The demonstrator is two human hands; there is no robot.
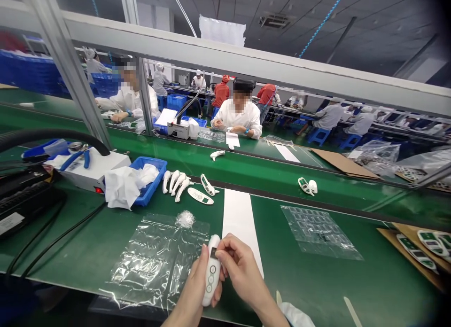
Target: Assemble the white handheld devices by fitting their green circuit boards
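Note:
My left hand [194, 285] is wrapped around a white handheld device [210, 289], which looks like an infrared thermometer. It stands nearly upright, its dark display window and round buttons facing me. At the edge of that window, the thumb and forefinger of my right hand [243, 266] are pinched together. Anything between those fingertips is hidden. A white paper strip [240, 214] runs behind my right hand. Left of the device lies a transparent plastic sheet [155, 256], with a crumpled clump of clear film [185, 219] at its far edge.
Several white housings [176, 181] lie beside a blue bin [151, 162] of white cloths. A box-shaped machine [88, 172] carries blue-handled pliers [75, 160]. Right are a transparent blister sheet [320, 228] and cardboard [394, 237] bearing circuit boards. A green belt [260, 174] passes behind; a co-worker [239, 113] sits across.

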